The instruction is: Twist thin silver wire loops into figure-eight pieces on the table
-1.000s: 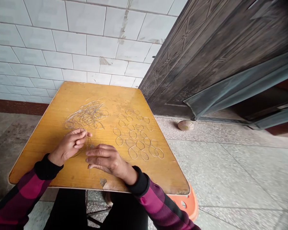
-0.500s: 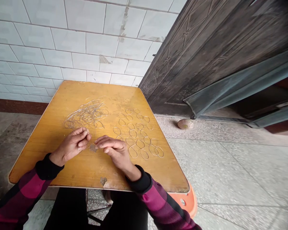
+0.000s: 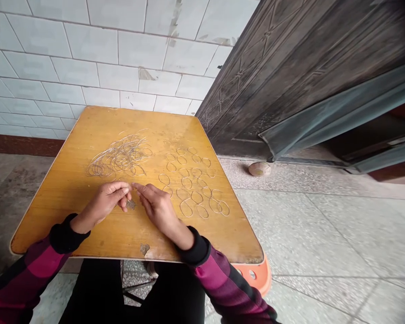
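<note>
My left hand (image 3: 113, 198) is closed in a pinch over the near middle of the table, holding a thin metal wire that barely shows at its fingertips. Against those fingertips comes my right hand (image 3: 157, 204), its thumb and index finger pinched on the same wire. Beyond my left hand lies a tangled heap of loose silvery wires (image 3: 119, 157). To the right, several wires bent into figure-eight loops (image 3: 186, 208) are spread flat on the wooden table (image 3: 97, 243).
A white tiled wall (image 3: 97, 45) stands behind the table. At the right are a dark carved wooden door (image 3: 256, 81) and a hanging grey-green curtain (image 3: 310, 121). A round pale object (image 3: 259, 169) rests on the floor. An orange stool (image 3: 256, 275) shows under the table's right corner.
My right hand has turned and its fingers have closed in against the left fingertips; before, they were apart and stretched out. My left fingers have shifted slightly right. The view has tilted a little.
</note>
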Demonstrator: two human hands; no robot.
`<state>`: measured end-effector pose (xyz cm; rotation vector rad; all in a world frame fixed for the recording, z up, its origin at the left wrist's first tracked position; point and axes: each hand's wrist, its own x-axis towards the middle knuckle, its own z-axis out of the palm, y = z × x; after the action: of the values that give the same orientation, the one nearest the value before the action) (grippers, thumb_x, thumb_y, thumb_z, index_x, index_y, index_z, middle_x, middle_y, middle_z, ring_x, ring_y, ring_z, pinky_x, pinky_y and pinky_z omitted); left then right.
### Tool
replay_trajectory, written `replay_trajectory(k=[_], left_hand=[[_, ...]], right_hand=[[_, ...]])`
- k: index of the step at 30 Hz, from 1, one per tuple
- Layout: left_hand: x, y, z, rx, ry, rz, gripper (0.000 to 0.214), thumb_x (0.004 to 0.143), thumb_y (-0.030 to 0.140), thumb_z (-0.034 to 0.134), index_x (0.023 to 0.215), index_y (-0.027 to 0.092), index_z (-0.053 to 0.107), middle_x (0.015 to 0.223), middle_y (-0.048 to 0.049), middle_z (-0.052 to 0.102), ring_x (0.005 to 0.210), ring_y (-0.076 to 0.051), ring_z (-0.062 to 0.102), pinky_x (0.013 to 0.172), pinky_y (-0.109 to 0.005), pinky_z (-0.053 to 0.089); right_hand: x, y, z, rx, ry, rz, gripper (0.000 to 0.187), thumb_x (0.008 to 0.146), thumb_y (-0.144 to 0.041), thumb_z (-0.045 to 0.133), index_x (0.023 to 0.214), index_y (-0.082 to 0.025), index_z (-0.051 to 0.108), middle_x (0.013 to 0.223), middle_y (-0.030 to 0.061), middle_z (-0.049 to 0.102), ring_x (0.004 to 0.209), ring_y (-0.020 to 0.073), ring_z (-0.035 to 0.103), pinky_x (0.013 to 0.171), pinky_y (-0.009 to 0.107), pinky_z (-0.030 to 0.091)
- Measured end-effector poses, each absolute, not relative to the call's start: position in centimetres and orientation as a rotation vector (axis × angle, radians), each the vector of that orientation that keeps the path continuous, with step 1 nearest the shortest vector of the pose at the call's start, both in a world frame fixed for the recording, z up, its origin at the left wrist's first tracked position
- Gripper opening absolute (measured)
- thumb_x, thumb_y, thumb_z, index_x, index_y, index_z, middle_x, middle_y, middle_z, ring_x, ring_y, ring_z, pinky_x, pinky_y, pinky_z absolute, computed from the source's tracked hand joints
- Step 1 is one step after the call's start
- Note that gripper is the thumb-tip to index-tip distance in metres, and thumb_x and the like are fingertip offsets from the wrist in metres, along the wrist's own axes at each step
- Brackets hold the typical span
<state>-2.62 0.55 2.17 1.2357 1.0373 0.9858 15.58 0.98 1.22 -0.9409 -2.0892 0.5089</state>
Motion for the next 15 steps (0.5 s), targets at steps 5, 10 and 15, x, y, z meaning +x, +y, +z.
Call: replay_trajectory(k=[5,10,15], left_hand=[[-2.38,0.58,2.14,1.267,1.081,0.931,0.023,0.081,0.034,0.062,0.068,0.014,0.061,0.058,-0.0007,0.060,0.054,-0.013,0.062,0.057,-0.024,0.050],[-2.40,0.66,2.10,1.265,1.080,0.905,0.020,0.082,0.029,0.062,0.070,0.014,0.062,0.060,-0.0022,0.063,0.056,-0.013,0.063,0.058,-0.024,0.050],[-2.27,0.72,2.07,1.297,1.122,0.914,0.017,0.084,0.024,0.058,0.071,0.014,0.063,0.058,-0.0014,0.062,0.055,-0.013,0.063,0.056,-0.022,0.049]], right_hand=[[15.51,0.88,0.98,-1.172,-2.373,0.178,0.041,0.093,-0.009,0.038,0.129,-0.015,0.058,0.076,0.0049,0.058,0.061,0.0116,0.051,0.054,0.022,0.038],[15.29,0.40,1.49,-1.258,-2.493,0.099,0.046,0.091,-0.007,0.040,0.135,-0.015,0.052,0.082,0.0072,0.059,0.066,0.0130,0.054,0.056,0.021,0.040],[15.22,0.31,1.53,-1.372,-2.489,0.030,0.044,0.091,-0.007,0.043,0.132,-0.017,0.055,0.078,0.0057,0.059,0.065,0.0123,0.054,0.055,0.021,0.038]])
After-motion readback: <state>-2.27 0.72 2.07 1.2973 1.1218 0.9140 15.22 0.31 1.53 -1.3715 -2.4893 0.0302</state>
